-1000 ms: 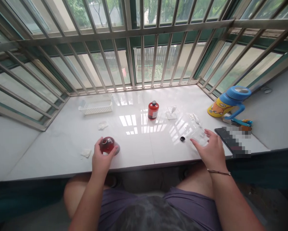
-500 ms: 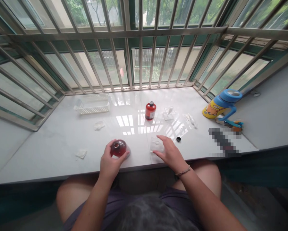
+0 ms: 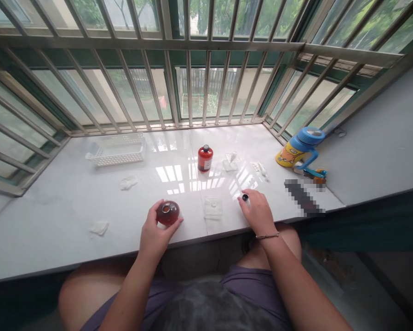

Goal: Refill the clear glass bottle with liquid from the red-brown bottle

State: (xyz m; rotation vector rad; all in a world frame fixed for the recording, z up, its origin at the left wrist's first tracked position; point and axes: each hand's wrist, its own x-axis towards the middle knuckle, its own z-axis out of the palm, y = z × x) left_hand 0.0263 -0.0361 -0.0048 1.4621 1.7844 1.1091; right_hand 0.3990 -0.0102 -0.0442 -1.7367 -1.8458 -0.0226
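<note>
My left hand (image 3: 158, 225) is wrapped around a round glass bottle (image 3: 169, 214) of dark red liquid near the table's front edge. The bottle's round neck is open at the top. On the right, the thumb and fingers of my right hand (image 3: 258, 209) close around a small black cap (image 3: 245, 197) at the tabletop. Between my hands lies a clear square piece (image 3: 213, 208) with a round shape in its middle, touched by neither hand.
A red bottle (image 3: 205, 159) with a dark cap stands farther back, beside a clear square piece (image 3: 231, 162) with a whitish top. Crumpled tissues (image 3: 99, 228) and a white basket (image 3: 118, 151) are on the left. At right stands a blue-and-yellow flask (image 3: 299, 147). Window bars rise behind.
My right hand has left the clear square piece and moved right to the black cap, closing its fingers around it. My left hand still holds the round bottle. The view has shifted right.
</note>
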